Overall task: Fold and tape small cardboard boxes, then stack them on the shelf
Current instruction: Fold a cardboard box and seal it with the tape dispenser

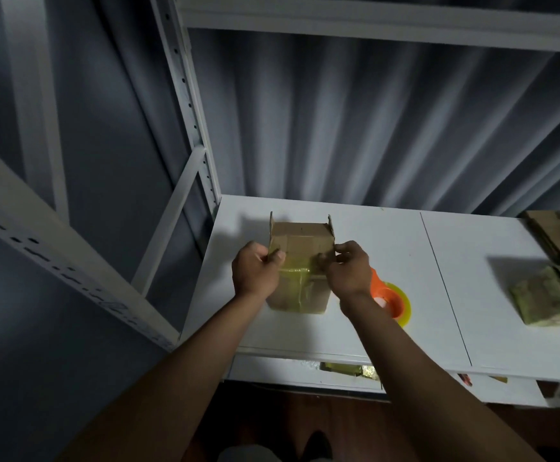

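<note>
Small cardboard box sits on the white shelf board, slightly left of frame centre, standing with its open end up; two side flaps stick up at its far corners, at 11 and 1 o'clock of the box. Yellowish clear tape runs over the box's near face, glossy, wrinkled. Left hand at 9 o'clock of the box, fingers curled round the left near edge, thumb pinching the flap there. Right hand at 3 o'clock of the box, fingertips pinching the right near edge or flap; exact finger contact is blurred. Both forearms reach in from 6 o'clock. Orange tape dispenser with a yellowish tape roll lies on the board just beside the right wrist, at 4 o'clock of the box, partly hidden by the arm. Stack of flat cardboard blanks at 3 o'clock, far right edge. Taped boxes below that stack, near the right edge, motion-blurred. White metal shelf upright rises at 11 o'clock. Grey curtain behind the shelf. Lower shelf level at 6 o'clock shows more taped yellowish items, partly hidden.
</note>
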